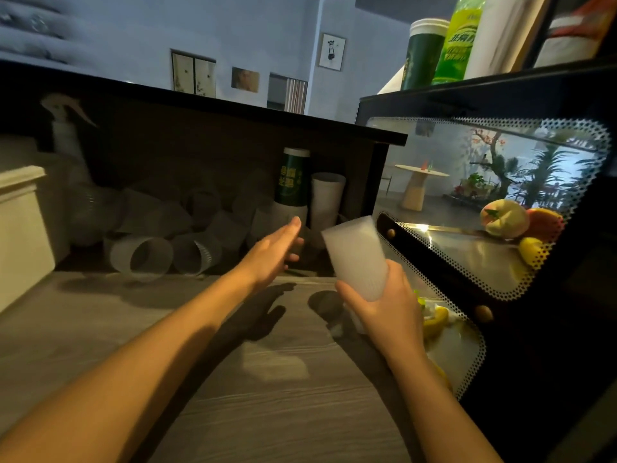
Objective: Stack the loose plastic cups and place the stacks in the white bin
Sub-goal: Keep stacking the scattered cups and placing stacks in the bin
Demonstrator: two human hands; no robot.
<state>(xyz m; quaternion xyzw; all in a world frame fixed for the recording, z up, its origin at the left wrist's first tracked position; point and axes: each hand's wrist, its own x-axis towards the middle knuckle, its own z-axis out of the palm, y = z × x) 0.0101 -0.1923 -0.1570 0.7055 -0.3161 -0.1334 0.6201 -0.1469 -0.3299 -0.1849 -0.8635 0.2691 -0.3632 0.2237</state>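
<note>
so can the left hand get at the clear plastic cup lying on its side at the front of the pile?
Probably yes. The left hand is open and holds nothing, and the clear plastic cup lying on its side faces bare wooden counter, with nothing between them. It lies well to the hand's left, so the arm must swing over.

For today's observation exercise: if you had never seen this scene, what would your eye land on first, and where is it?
Probably the frosted cup at centre right, gripped by the right hand, with the left hand open and reaching toward the pile of loose cups under the dark shelf. Next, the glass-fronted case at right, with fruit inside.
</note>
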